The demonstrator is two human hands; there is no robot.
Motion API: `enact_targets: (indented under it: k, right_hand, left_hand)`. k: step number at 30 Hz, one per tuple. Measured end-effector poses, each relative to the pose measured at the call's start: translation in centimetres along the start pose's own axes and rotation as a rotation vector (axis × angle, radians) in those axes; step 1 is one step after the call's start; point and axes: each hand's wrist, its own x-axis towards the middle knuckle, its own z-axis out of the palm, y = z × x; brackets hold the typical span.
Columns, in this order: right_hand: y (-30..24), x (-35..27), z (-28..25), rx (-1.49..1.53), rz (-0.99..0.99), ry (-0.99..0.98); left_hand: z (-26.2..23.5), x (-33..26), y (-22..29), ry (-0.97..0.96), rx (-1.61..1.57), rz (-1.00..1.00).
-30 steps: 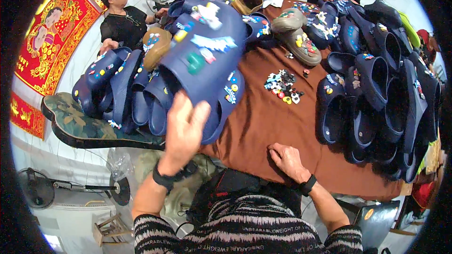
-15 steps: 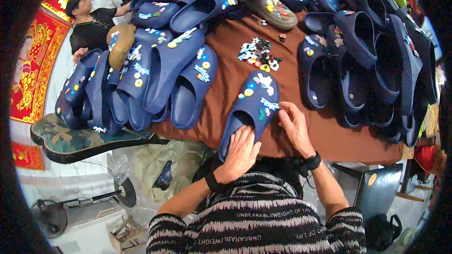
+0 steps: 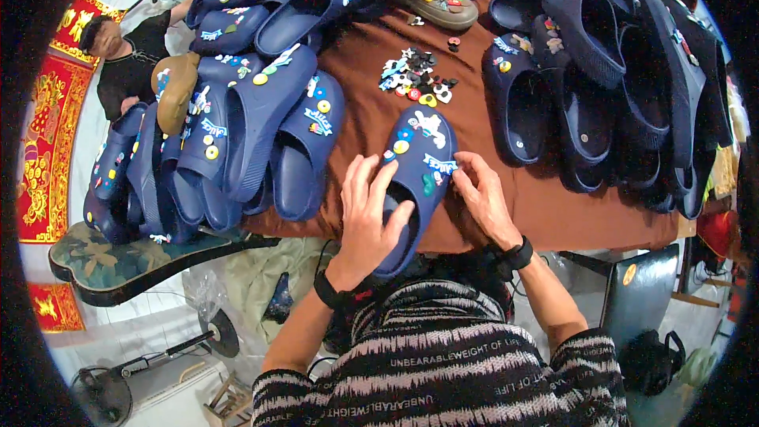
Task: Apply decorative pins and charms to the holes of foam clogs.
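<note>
A dark blue clog (image 3: 424, 176) lies in front of me near the table edge, toe pointing away. It carries colourful charms: a white figure at the toe, yellow and blue round pieces, a ribbon-shaped charm (image 3: 439, 164) and a green one. My left hand (image 3: 368, 217) is at the clog's left side, fingers spread, fingertips by its edge and thumb over the opening. Bent fingers and thumb of my right hand (image 3: 484, 198) pinch at the clog's right edge, beside the ribbon-shaped charm. Beyond the toe sits a small pile of loose charms (image 3: 417, 79).
Decorated blue clogs (image 3: 303, 154) are heaped on the left, with a brown one (image 3: 175, 95) among them. More dark clogs (image 3: 518, 122) stand on the right. Grey-brown clogs (image 3: 439, 1) lie at the back of the brown cloth (image 3: 506, 213). Another person (image 3: 130, 71) is at far left.
My left hand has come out of the clog's opening and shifted to its left side, fingers spreading. My right hand stays by the right edge. The view has shifted slightly.
</note>
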Motion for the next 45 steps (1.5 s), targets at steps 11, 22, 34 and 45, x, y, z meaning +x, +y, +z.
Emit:
enact_targets:
  k: [11,22,34,45]
  right_hand:
    - [-1.0,2.1,0.3,0.317,0.145,-0.115]
    - [-1.7,2.7,0.8,0.293,0.122,-0.203]
    - [-6.1,2.6,3.8,-0.152,-0.356,-0.112]
    - [-3.7,13.5,1.5,-0.623,-0.379,0.057]
  left_hand:
    - [1.8,0.5,0.0,-0.164,-0.009,-0.054]
    - [1.4,-0.8,-0.8,-0.219,-0.008,0.008]
    - [1.9,-0.6,-0.2,-0.186,0.004,-0.037]
    - [2.0,-0.5,0.2,-0.186,-0.017,-0.011]
